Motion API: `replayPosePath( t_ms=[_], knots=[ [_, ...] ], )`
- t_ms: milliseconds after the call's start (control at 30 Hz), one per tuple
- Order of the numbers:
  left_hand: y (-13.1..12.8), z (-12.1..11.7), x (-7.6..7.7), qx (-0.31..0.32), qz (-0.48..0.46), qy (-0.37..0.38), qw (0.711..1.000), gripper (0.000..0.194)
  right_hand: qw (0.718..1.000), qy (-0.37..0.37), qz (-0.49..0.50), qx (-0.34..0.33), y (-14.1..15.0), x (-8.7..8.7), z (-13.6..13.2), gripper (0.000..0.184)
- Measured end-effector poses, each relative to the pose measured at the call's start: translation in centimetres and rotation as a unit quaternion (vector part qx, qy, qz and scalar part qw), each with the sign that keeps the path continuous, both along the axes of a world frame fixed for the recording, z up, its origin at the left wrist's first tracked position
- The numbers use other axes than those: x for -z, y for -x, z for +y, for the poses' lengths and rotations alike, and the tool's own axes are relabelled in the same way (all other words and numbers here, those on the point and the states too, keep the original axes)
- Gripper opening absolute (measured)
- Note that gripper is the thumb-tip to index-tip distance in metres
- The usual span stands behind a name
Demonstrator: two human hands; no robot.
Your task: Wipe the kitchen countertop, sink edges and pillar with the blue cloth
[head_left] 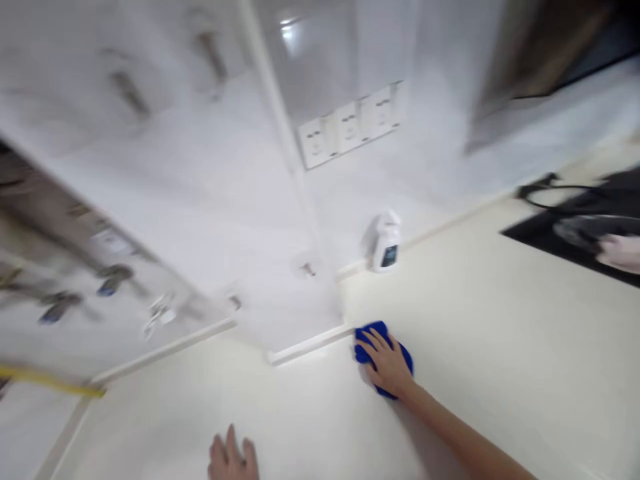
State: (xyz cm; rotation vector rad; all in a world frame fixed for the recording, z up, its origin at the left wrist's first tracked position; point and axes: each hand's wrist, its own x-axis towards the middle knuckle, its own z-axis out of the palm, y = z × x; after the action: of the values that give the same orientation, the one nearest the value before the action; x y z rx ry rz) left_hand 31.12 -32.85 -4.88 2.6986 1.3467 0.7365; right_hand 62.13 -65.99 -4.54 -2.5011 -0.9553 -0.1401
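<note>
My right hand (386,363) lies flat, fingers spread, on a blue cloth (376,332) pressed onto the cream countertop (490,333), close to the corner where a white wall column meets the counter. My left hand (233,459) rests at the bottom edge of the view on the same countertop, fingers stretched out and holding nothing. A white spray bottle (386,241) with a dark label stands upright against the wall, beyond the cloth.
A row of white wall sockets (350,127) sits above the bottle. A black hob (575,240) with a dark pan and cable lies at the far right. Hanging utensils show blurred at the left. The picture is smeared by motion.
</note>
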Motion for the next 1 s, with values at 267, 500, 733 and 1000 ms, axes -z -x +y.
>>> replayPosePath(
  t_ms=[267,500,733,1000],
  knots=[
    [0.7,-1.0,-1.2,-0.006,-0.045,0.113,0.993,0.058,1.0,0.009,-0.018,0.01,14.5,1.5,5.3,0.065],
    [0.7,-5.6,-2.7,0.15,-0.152,0.259,0.942,0.058,0.986,-0.055,0.153,-0.048,21.8,-1.6,15.0,0.077],
    [0.9,-7.3,-2.6,0.225,-0.111,0.246,0.936,0.054,0.938,-0.279,0.194,0.064,21.0,1.4,6.6,0.052],
    [1.6,-5.0,-1.2,0.303,-0.077,0.182,0.932,0.033,0.978,-0.184,0.068,0.066,25.3,6.4,-4.7,0.039]
  ],
)
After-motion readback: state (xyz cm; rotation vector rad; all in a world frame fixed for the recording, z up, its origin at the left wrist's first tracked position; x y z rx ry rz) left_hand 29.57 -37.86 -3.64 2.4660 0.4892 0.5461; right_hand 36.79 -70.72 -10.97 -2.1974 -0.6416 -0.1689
